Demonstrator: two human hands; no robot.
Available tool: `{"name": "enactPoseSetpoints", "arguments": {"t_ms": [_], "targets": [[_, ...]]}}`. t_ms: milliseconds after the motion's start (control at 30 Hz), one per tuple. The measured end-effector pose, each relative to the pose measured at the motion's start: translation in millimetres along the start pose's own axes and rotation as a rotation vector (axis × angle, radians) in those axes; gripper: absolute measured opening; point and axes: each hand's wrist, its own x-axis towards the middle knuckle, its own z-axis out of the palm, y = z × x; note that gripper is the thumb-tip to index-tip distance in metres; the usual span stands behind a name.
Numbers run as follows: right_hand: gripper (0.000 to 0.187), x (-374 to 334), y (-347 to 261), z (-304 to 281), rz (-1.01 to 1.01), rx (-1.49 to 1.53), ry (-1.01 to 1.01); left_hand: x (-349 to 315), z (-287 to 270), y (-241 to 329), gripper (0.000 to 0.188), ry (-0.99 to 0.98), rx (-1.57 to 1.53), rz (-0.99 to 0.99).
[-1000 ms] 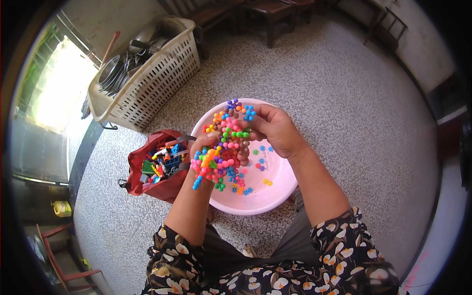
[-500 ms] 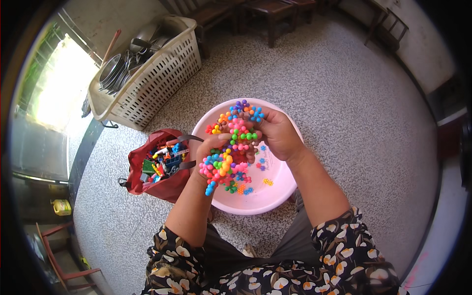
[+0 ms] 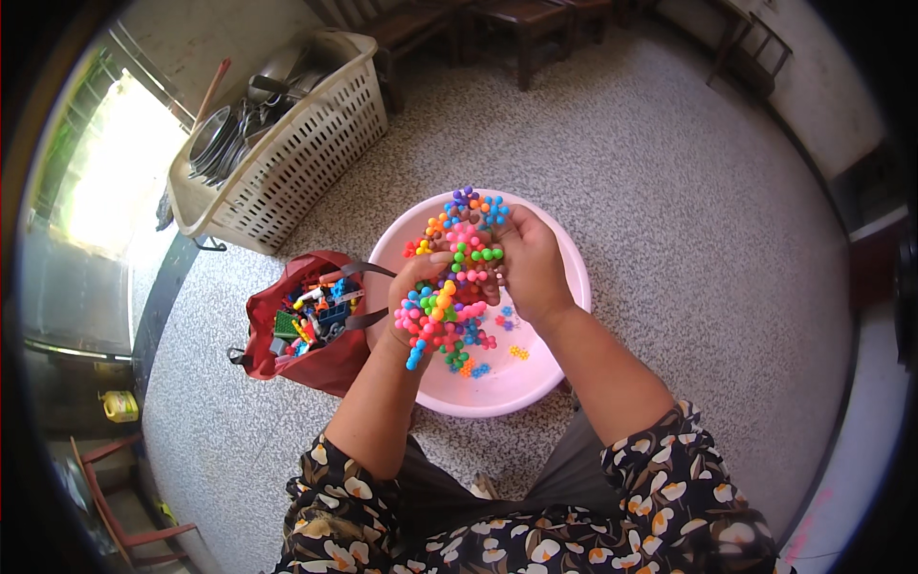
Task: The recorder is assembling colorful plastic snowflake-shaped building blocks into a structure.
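A many-coloured cluster of linked snowflake-like ball pieces (image 3: 466,253) is held up over a pink basin (image 3: 516,404). My left hand (image 3: 411,287) is closed around its lower left part, thumb on top. With its fingers closed on the cluster's upper right side, my right hand (image 3: 535,263) grips near the green and blue pieces. Part of the fingers is hidden behind the cluster. Below, several loose ball pieces lie in the basin, among them a yellow piece (image 3: 518,353) and a blue one (image 3: 481,370).
Left of the basin stands a red fabric bag (image 3: 330,373) full of small plastic toy parts. Farther back is a white slatted basket (image 3: 316,134) with metal pans. Dark wooden stools (image 3: 521,29) line the back wall. A wooden chair (image 3: 105,497) and yellow jug (image 3: 120,407) are at left.
The cluster has tilted and shifted slightly, its lower left end swinging a little up and to the right. Both hands keep their hold on it.
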Motion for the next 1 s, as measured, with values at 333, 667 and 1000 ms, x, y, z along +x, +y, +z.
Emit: {"name": "enactPoseSetpoints", "arguments": {"t_ms": [333, 667, 1000], "targets": [[0.018, 14, -2, -27, -0.242, -0.467, 0.098, -13, 19, 9, 0.057, 0.101, 0.172, -0.058], [0.019, 4, -22, -28, -0.013, 0.093, -0.273, -11, 21, 12, 0.043, 0.19, 0.17, -0.02], [0.017, 2, -13, -19, -0.182, -0.317, -0.036, -10, 24, 2, 0.045, 0.229, 0.168, 0.04]]}}
